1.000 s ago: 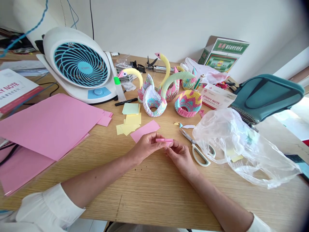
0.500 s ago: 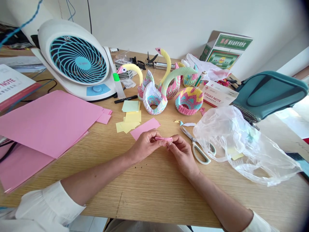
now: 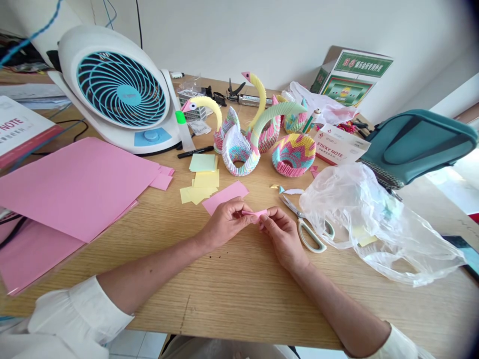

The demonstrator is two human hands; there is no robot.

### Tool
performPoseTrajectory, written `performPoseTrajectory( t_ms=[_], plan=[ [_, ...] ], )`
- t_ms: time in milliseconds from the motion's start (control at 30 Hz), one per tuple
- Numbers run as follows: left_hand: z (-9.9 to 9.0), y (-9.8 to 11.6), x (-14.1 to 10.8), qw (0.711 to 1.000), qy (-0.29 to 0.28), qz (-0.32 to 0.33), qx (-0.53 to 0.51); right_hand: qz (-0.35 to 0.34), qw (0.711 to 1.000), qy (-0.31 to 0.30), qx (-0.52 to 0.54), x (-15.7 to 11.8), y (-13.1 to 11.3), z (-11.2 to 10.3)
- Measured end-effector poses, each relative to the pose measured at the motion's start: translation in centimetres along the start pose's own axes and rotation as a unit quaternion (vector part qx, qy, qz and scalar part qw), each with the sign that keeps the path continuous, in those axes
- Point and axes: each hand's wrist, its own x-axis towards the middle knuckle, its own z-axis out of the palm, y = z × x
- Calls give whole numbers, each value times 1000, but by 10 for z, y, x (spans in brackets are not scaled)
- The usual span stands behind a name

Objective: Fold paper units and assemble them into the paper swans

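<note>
Pink paper strip point(image 3: 254, 213), earlier straight, bends between left hand point(image 3: 226, 224) and right hand point(image 3: 284, 238).

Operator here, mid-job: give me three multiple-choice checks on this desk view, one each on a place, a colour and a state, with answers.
1. Where do the scissors lie?
A) On the wooden desk, at the edge of the clear plastic bag
B) On the pink paper sheets
C) On the fan's base

2. What colour is the paper strip being handled?
A) Yellow
B) Pink
C) Green

3. How is that strip held?
A) Pinched between the left hand and right hand
B) Lying untouched on the desk
C) In the left hand alone

Answers: 1 A, the scissors lie beside the bag. 2 B, pink shows between the hands. 3 A, both hands grip it.
</note>
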Motion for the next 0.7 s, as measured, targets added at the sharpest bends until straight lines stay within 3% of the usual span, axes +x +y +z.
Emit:
performPoseTrajectory(
  t_ms=[167,467,700],
  plan=[
    [-1,-4,1,1000,-1,9,-8,10,1000,15,18,0,0,0],
    [3,0,0,999,12,-51,-8,5,1000,10,-3,0,0,3],
    [2,0,0,999,9,-42,-13,-3,1000,10,-7,-1,2,-1]
  ],
)
